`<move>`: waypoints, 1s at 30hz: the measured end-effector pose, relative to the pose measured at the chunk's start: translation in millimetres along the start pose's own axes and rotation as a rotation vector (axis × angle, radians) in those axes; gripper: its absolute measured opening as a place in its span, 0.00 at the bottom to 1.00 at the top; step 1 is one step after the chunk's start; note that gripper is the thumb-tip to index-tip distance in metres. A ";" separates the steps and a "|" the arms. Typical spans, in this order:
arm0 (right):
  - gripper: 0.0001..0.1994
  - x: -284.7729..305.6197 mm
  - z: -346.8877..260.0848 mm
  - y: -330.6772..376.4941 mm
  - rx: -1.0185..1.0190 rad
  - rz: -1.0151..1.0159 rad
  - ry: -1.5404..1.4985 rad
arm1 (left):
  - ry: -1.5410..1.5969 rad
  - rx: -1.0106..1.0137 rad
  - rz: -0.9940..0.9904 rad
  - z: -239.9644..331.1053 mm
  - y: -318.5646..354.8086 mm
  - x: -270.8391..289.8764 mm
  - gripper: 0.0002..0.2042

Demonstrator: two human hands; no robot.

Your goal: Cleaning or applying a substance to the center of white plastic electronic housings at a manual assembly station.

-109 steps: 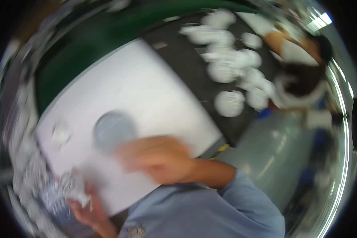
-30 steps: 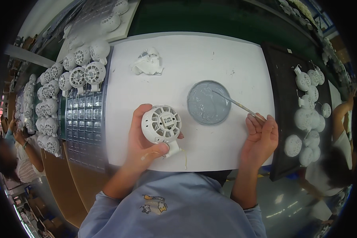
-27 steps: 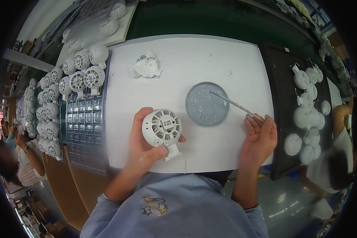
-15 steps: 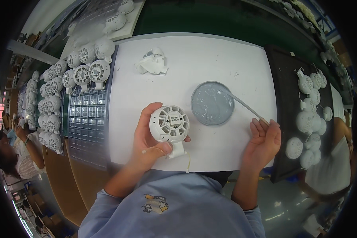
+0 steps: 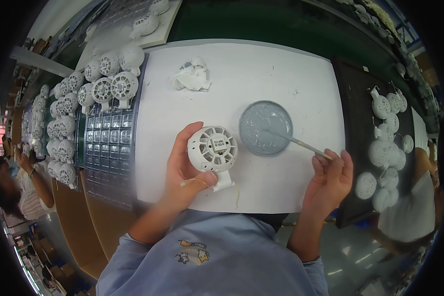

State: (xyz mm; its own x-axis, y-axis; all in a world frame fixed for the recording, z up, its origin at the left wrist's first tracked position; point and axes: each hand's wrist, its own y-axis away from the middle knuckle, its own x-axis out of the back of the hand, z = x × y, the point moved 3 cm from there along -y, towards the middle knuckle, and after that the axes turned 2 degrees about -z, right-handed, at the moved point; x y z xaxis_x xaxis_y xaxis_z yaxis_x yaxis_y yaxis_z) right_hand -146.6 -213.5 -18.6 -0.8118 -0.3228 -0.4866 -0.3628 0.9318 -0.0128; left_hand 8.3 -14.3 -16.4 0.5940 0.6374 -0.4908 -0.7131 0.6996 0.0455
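My left hand [image 5: 185, 170] grips a round white vented fan housing [image 5: 212, 149] with a short stem, held just above the white sheet [image 5: 241, 79]. A thin yellowish wire hangs from under the housing. My right hand [image 5: 329, 180] pinches a thin brush [image 5: 296, 142] whose tip dips into a shallow round dish of grey paste [image 5: 265, 128]. The dish lies on the sheet between my two hands, a little further from me.
A grey grid tray [image 5: 106, 148] at left carries rows of white fan housings [image 5: 103, 86]. A small white plastic part [image 5: 192, 76] lies on the sheet. A dark tray [image 5: 360, 123] at right holds more white housings [image 5: 387, 148]. Other people stand at far left and lower right.
The view swung from a blurred sideways look back down onto the sheet. In the last second my left hand brought the housing closer to the dish; the brush stays in the paste.
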 end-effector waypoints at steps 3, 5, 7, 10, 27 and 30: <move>0.12 -1.4 -12.3 7.5 0.130 -0.064 0.049 | 0.012 0.004 -0.025 1.4 -1.5 -0.7 0.41; 0.13 -4.9 -25.1 14.8 0.397 -0.162 0.108 | -0.011 -0.004 -0.092 2.8 -2.2 -3.7 0.40; 0.12 -9.0 -37.0 20.3 0.447 -0.241 0.172 | -0.019 -0.024 -0.112 3.8 -2.5 -3.2 0.40; 0.11 -20.2 -45.2 32.4 0.575 -0.500 0.199 | -0.035 -0.035 -0.147 4.4 -1.8 -2.2 0.40; 0.05 -30.3 -43.3 38.5 0.527 -0.557 0.226 | -0.084 -0.135 -0.153 4.6 -0.3 -2.4 0.40; 0.05 -33.2 -39.9 37.0 0.497 -0.526 0.212 | -0.030 -0.078 -0.104 7.7 5.5 2.5 0.39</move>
State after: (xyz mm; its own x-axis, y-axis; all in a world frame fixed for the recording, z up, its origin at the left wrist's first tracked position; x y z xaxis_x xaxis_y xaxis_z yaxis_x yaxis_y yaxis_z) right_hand -151.4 -174.9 31.9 -0.6771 -0.7244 -0.1294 -0.5186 0.5945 -0.6145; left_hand 8.7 -6.3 -10.7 0.6761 0.5732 -0.4630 -0.6734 0.7358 -0.0724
